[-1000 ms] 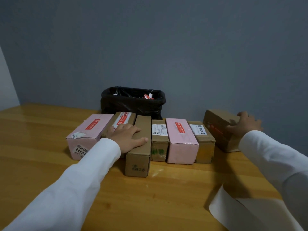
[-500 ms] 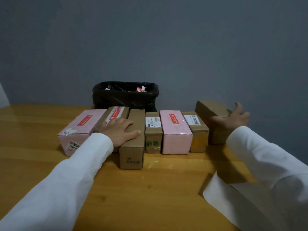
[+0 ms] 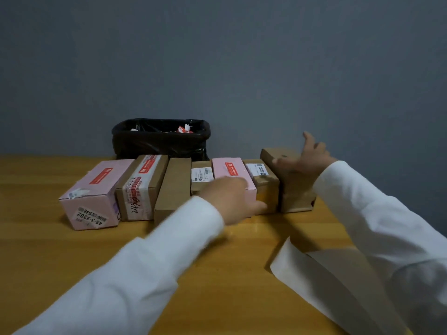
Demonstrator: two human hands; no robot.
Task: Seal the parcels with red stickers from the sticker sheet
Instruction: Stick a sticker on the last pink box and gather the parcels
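Note:
Several parcels stand side by side on the wooden table. From the left come a pink box and a brown box, both with red stickers, then a plain brown box. After these stand a small labelled brown box, a second pink box with a red sticker, another labelled brown box and a rightmost brown box. My left hand, blurred, lies at the front of the second pink box. My right hand spreads its fingers over the rightmost box. A white sticker sheet lies at the near right.
A bin lined with a black bag stands behind the row against the grey wall and holds scraps of red and white paper. The table's right edge runs close behind the rightmost box.
My left hand left the plain brown box and swept right to the second pink box. My right hand loosened over the rightmost box, which now stands against the row.

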